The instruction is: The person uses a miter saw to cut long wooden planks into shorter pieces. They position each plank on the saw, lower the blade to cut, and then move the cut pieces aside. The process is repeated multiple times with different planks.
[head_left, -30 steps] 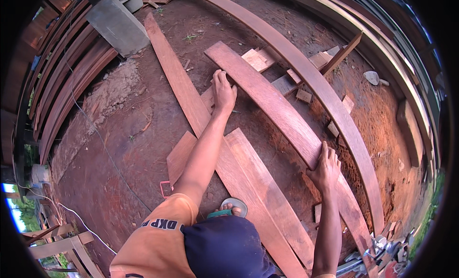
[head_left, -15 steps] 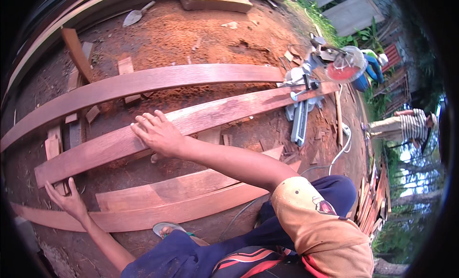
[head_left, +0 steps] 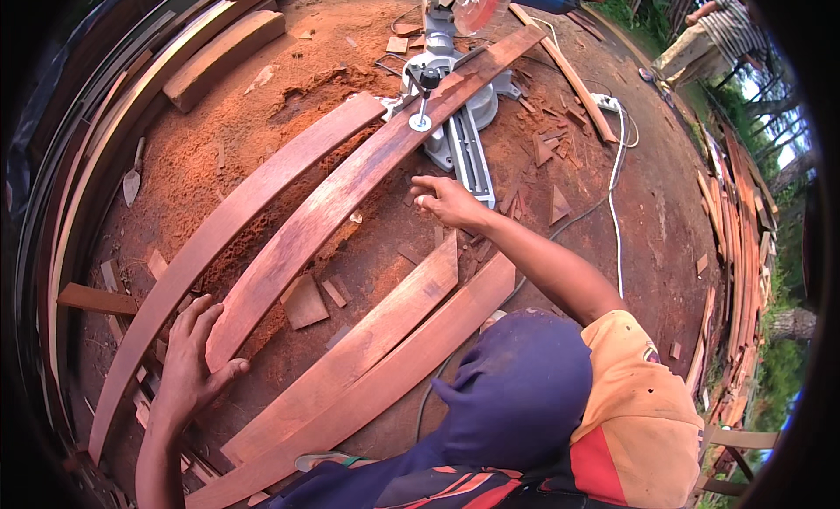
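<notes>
A long reddish-brown plank point(head_left: 315, 212) runs from my left hand up to a mitre saw, where it lies across the grey saw base point(head_left: 468, 163). A clamp point(head_left: 424, 102) with a black knob stands on the plank, its round foot against the wood. My left hand point(head_left: 188, 356) is around the plank's near end with fingers and thumb spread; whether it touches the wood I cannot tell. My right hand point(head_left: 444, 201) hangs in the air near the base's slotted arm, holding nothing, fingers loosely bent and apart. The red saw blade point(head_left: 479, 3) shows at the top edge.
Another plank point(head_left: 236, 216) lies left of the clamped one. Two boards point(head_left: 363, 325) lie by my legs. Offcuts point(head_left: 560, 203), a white power cord point(head_left: 619, 203) and a trowel point(head_left: 133, 177) are on the ground. A person point(head_left: 709, 41) stands at the far right.
My view has turned toward the saw. My right hand has left the plank and moved toward the saw base. My left hand stays at the plank's near end.
</notes>
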Available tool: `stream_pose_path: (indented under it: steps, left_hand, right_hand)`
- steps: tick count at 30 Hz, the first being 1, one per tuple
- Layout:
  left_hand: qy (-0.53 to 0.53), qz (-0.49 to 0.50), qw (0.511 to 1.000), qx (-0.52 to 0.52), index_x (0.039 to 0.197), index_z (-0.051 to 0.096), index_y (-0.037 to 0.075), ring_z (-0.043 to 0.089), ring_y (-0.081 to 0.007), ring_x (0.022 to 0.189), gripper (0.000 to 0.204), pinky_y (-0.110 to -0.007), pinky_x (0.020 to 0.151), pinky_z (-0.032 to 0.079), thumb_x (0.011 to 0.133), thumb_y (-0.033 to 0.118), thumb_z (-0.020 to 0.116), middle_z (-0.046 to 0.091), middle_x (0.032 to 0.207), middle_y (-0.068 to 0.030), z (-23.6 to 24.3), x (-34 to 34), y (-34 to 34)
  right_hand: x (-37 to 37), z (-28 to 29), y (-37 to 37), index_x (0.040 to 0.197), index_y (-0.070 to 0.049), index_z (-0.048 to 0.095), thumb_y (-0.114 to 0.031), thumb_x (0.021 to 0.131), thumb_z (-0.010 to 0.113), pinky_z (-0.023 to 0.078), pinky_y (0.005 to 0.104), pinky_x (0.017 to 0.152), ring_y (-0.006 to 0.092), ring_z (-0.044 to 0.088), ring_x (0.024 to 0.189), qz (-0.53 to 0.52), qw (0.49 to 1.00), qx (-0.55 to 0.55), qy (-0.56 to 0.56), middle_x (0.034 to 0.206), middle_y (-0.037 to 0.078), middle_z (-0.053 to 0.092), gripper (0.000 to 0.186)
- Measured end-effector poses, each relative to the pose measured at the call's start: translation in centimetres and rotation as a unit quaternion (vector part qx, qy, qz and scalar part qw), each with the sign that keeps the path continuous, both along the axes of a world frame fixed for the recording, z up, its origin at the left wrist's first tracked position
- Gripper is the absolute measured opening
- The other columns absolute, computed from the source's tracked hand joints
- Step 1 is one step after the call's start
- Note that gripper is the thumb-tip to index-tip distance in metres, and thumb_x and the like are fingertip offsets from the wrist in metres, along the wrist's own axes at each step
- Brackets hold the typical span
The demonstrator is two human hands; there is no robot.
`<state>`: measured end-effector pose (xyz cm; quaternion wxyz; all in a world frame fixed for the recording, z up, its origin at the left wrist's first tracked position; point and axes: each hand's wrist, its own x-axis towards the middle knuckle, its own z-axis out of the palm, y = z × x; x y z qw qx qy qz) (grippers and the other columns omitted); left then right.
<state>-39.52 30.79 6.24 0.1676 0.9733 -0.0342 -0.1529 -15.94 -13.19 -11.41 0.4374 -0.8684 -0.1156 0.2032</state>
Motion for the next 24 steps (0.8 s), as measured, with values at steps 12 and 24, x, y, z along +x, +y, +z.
stream_pose_path:
  steps: [12,24]
  left_hand:
    - [-0.074,0.094,0.989,0.089,0.161,0.031,0.007,0.040,-0.0427,0.143,0.105,-0.056,0.118,0.032,0.082,0.061,0.076,0.042,0.154,-0.0248,-18.0,17.1,-12.8]
    - [-0.178,0.095,0.960,0.195,0.165,0.028,0.015,0.046,-0.0377,0.128,0.101,-0.054,0.110,0.031,0.086,0.062,0.071,0.050,0.139,-0.0171,-21.7,16.7,-12.8]
  right_hand:
    - [10.7,-8.7,1.5,0.155,0.013,0.030,0.000,0.096,0.047,0.061,0.0331,0.071,0.0177,0.071,0.082,-0.305,0.927,0.202,-0.088,0.108,0.016,0.063,0.062]
    - [11.8,-5.5,-1.7,0.154,0.013,0.031,-0.004,0.090,0.062,0.053,0.0283,0.065,0.0119,0.065,0.071,-0.216,0.946,0.239,-0.027,0.080,0.003,0.067,0.074]
